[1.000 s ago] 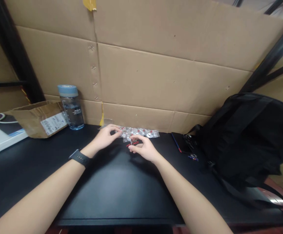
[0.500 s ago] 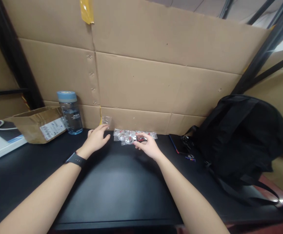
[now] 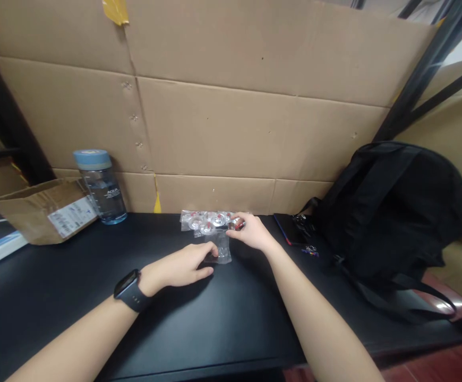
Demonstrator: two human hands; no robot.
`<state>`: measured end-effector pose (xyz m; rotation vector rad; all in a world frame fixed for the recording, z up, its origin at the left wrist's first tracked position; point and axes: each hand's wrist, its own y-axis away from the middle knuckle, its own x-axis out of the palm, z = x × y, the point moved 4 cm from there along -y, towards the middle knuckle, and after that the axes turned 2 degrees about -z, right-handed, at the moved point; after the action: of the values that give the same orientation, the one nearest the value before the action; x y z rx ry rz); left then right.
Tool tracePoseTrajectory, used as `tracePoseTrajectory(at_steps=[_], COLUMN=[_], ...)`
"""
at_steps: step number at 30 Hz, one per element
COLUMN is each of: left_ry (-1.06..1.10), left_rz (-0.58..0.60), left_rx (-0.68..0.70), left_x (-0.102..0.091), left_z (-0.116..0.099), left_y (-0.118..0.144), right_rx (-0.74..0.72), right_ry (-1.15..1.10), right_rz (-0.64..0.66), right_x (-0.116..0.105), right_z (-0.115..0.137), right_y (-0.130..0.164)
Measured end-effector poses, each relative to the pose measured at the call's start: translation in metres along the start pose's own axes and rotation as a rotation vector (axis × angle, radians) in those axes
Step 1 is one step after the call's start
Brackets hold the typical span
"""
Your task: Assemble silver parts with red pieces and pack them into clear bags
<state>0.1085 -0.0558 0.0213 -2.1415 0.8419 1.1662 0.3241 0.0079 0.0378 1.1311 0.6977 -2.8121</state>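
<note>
A group of small clear plastic packets (image 3: pixel 207 225), with shiny round pieces and red bits inside, lies at the back of the black table. My right hand (image 3: pixel 250 232) reaches over its right end, thumb and fingers closed around one packet with a round piece (image 3: pixel 237 224). Closer to me, a clear plastic bag (image 3: pixel 223 250) is at the fingertips of my left hand (image 3: pixel 189 264). The left index finger curls onto the bag, and the thumb stands apart below. What is inside this bag is hard to make out. A dark watch (image 3: pixel 131 291) is on my left wrist.
A blue-lidded water bottle (image 3: pixel 105 191) stands at the left beside an open brown paper bag (image 3: pixel 42 212). To the right are a dark flat device (image 3: pixel 289 229), keys (image 3: pixel 309 251) and a black backpack (image 3: pixel 394 228). A cardboard wall (image 3: pixel 215 132) rises behind the table (image 3: pixel 199 329).
My left hand has come right and toward me, bringing the clear bag from near the cardboard wall to the front of the packets. My right hand stays at the packets. The view has shifted slightly.
</note>
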Motion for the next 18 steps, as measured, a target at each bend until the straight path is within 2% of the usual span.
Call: tracePoseTrajectory(at_steps=[4,8,10,13,18], left_ry=[-0.107,-0.190,-0.201,-0.220,-0.202], left_rz=[0.019,-0.010,0.007,0.049,0.112], left_rx=[0.056,0.019,-0.020,-0.072,-0.114], left_x=[0.006,0.012,0.014,0.015,0.015], left_z=[-0.005,0.000,0.003,0.006,0.007], left_y=[-0.001,-0.001,0.000,0.001,0.001], right_rx=[-0.065,-0.105,-0.092,-0.061,-0.082], right_ry=[0.045,0.046,0.094,0.146,0.110], right_rz=[0.185,0.439,0.457,0.411,0.376], right_x=[-0.004,0.004,0.007,0.010,0.016], right_z=[0.013,0.019,0.017,0.011,0.005], right_y=[0.008,0.015,0.016,0.016,0.013])
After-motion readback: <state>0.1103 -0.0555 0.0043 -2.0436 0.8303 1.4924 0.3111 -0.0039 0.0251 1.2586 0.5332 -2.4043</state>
